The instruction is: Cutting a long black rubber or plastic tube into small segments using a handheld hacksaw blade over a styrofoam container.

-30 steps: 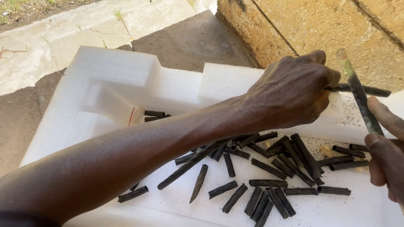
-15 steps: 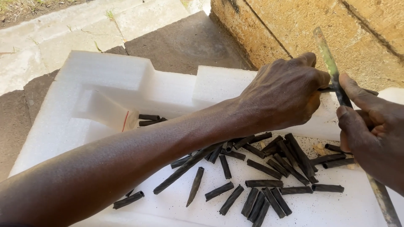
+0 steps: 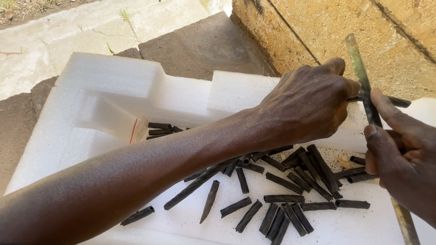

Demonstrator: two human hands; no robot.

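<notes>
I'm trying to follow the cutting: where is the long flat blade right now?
In the head view, the long flat blade stands nearly upright at the right side, gripped by the right hand, crossing a dark stick held by the left hand.

Sunlit block wall (image 3: 318, 31) (rough), pavement (image 3: 68, 36)

The left arm (image 3: 136, 181) comes in from the near left corner and stretches across to the far right, bare and almost straight. The left hand (image 3: 309, 106) is at its end, back turned up, knuckles raised, fingers curled down and closed in a grip, the thumb pointing to the right. The right hand (image 3: 402, 149) enters from the near right edge. Its thumb (image 3: 386, 109) points up and to the left, the other fingers are folded inward in a closed grip. The two hands are just beside each other.
</notes>
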